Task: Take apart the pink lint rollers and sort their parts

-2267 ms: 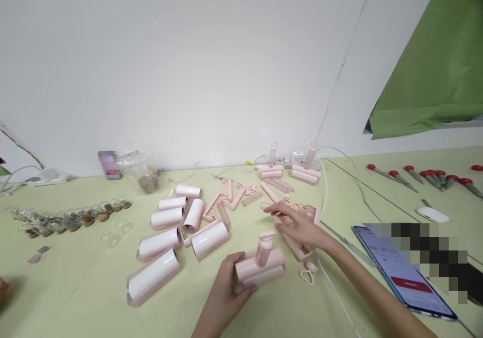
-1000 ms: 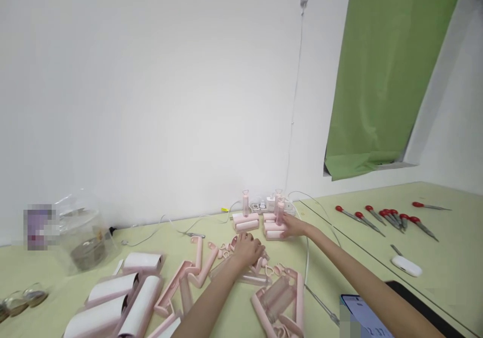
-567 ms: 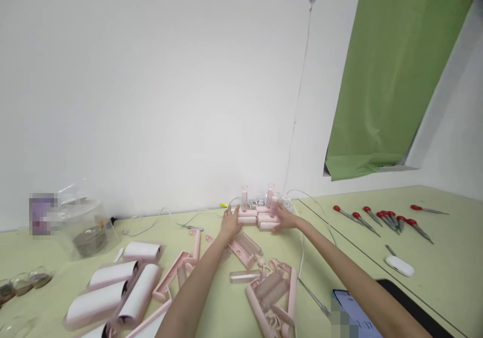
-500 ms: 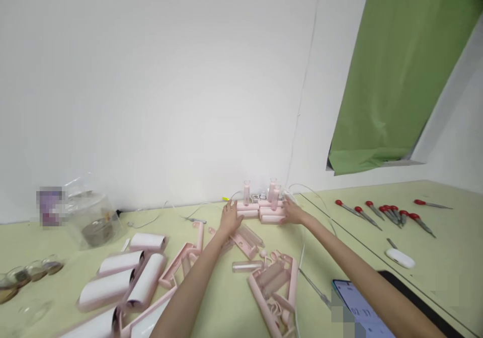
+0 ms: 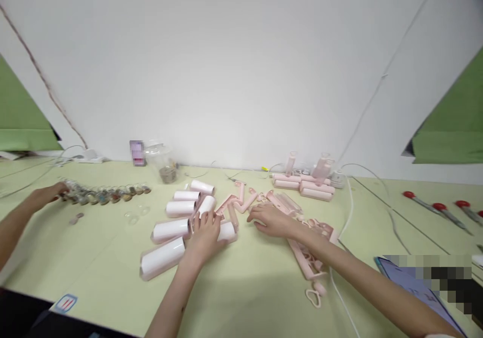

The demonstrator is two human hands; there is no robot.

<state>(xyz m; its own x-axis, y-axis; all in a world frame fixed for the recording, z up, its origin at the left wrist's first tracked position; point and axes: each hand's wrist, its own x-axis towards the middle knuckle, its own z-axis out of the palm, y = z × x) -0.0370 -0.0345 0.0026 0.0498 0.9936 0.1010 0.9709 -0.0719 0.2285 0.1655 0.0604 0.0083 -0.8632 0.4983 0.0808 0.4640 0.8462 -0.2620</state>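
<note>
Left hand has swung from the assembled pink rollers to a glossy white roll on the table, can't tell if its grip is clenched; right hand is back too, loose; roll looks light, stiff, slick, so wrap it mid-barrel.

The left hand arches palm-down; the right hand bends loosely leftward.

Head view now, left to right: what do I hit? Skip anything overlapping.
Another person's hand → clear tub → left hand, by a white-faced pink piece → right hand → pink heart-shaped ring → phone.
</note>
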